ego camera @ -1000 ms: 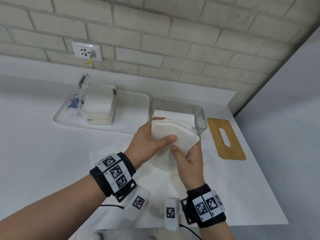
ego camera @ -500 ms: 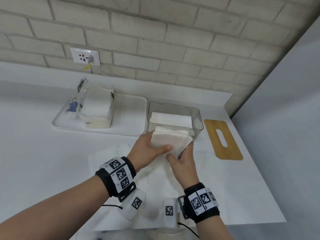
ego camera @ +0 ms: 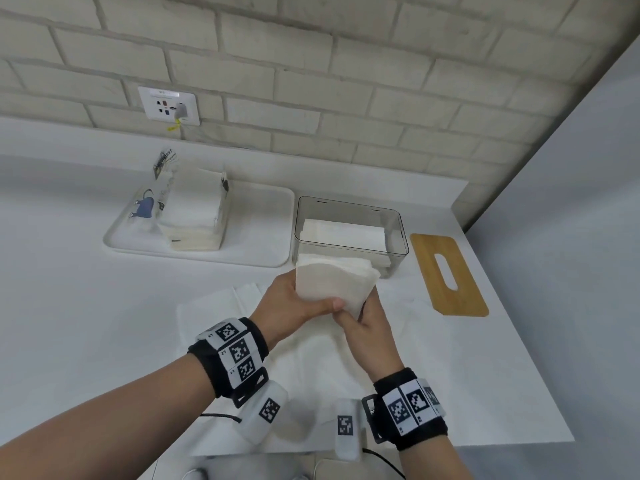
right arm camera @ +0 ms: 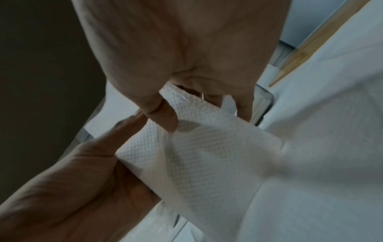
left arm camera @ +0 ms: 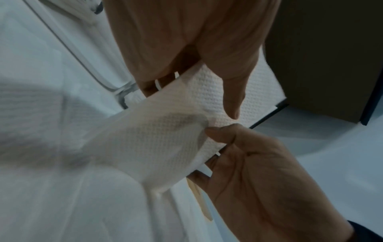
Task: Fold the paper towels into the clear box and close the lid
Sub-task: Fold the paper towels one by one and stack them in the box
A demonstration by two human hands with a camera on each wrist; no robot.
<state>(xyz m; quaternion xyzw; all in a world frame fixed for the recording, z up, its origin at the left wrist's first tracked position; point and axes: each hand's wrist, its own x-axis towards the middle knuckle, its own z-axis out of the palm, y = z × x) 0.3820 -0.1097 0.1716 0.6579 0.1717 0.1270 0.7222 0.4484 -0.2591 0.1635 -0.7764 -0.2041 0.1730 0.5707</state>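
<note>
A folded white paper towel (ego camera: 332, 282) is held just in front of the clear box (ego camera: 398, 251), slightly above the counter. My left hand (ego camera: 311, 303) grips its left side, thumb across the front. My right hand (ego camera: 360, 317) pinches its lower right corner. The left wrist view shows the embossed towel (left arm camera: 165, 139) between both thumbs, and so does the right wrist view, where the towel (right arm camera: 196, 155) fills the middle. The box stands open with flat towels (ego camera: 343, 233) inside. Its bamboo lid (ego camera: 448, 273) with a slot lies flat to the right of the box.
A white tray (ego camera: 263, 237) left of the box carries an opened pack of paper towels (ego camera: 194, 213). Unfolded towels (ego camera: 311, 358) are spread on the white counter under my hands. A grey wall closes the right side, and the counter edge runs close to me.
The folded towel has come back and down from over the box's front wall to just in front of it. Both hands have kept hold of it throughout.
</note>
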